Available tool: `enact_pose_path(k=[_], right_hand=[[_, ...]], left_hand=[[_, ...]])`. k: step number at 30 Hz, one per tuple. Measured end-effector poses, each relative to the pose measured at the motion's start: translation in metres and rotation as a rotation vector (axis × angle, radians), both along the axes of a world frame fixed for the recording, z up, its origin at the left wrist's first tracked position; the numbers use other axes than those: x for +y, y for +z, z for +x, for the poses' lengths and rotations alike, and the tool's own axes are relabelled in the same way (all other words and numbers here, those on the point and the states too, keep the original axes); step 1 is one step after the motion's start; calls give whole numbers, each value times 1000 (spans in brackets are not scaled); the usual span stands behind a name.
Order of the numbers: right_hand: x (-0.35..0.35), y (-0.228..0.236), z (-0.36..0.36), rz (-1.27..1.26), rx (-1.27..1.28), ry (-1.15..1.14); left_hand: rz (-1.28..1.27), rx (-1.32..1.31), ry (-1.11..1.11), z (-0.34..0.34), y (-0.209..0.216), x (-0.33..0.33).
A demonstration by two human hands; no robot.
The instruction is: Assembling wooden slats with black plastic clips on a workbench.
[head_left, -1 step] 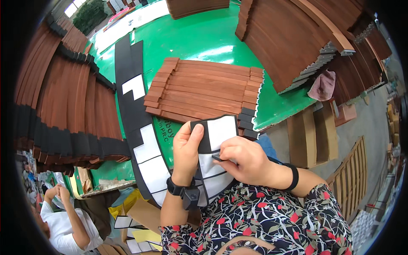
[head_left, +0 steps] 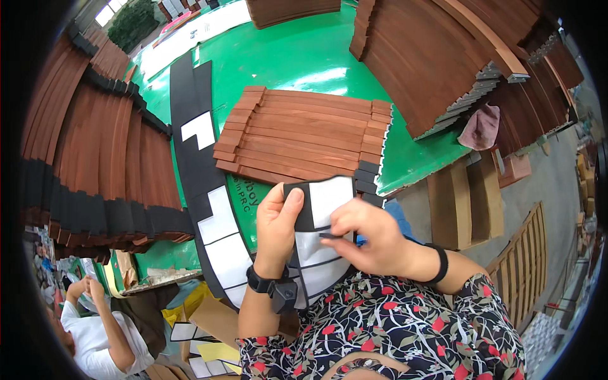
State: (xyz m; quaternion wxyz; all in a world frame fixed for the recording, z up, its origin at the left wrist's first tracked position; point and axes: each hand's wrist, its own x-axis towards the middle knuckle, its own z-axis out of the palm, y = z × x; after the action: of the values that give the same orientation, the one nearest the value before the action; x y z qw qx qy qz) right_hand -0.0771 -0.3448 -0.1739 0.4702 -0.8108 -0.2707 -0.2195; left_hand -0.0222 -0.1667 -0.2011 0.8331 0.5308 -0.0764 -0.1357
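A black sheet with white backing squares [head_left: 329,201] is held up in front of my body. My left hand [head_left: 277,221] is closed on its left edge, the thumb lying over the black part. At the right side of the sheet, my right hand [head_left: 367,237] pinches a small dark piece [head_left: 328,236] between thumb and fingers. That hand is slightly blurred. Behind the sheet lies a stack of reddish-brown wooden slats [head_left: 304,133], several with black ends at its lower right corner. A long black strip with white squares [head_left: 228,253] runs along the table to the left.
The table top is green [head_left: 266,57]. Tall stacks of brown slats [head_left: 107,139] stand at the left, and more slats [head_left: 424,63] at the right. A pink cloth [head_left: 480,126] hangs by the right edge. Another person [head_left: 107,329] is at the lower left. A cardboard box [head_left: 465,202] is on the floor.
My right hand has shifted slightly to the right with the small dark piece. The top of the sheet sits a little lower. My left hand keeps its hold.
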Motion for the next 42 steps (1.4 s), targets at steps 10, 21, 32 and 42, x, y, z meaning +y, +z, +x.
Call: enact_pose_path(k=[10, 21, 32, 42], right_hand=[[-90, 22, 28, 834, 549, -76], [-81, 25, 41, 155, 291, -401], [-77, 19, 44, -315, 150, -318], [-71, 15, 46, -376, 89, -304]], left_hand=[[698, -888, -193, 23, 23, 1], [898, -1035, -273, 35, 11, -9], [833, -1016, -278, 31, 9, -4], [802, -1019, -277, 30, 6, -2]])
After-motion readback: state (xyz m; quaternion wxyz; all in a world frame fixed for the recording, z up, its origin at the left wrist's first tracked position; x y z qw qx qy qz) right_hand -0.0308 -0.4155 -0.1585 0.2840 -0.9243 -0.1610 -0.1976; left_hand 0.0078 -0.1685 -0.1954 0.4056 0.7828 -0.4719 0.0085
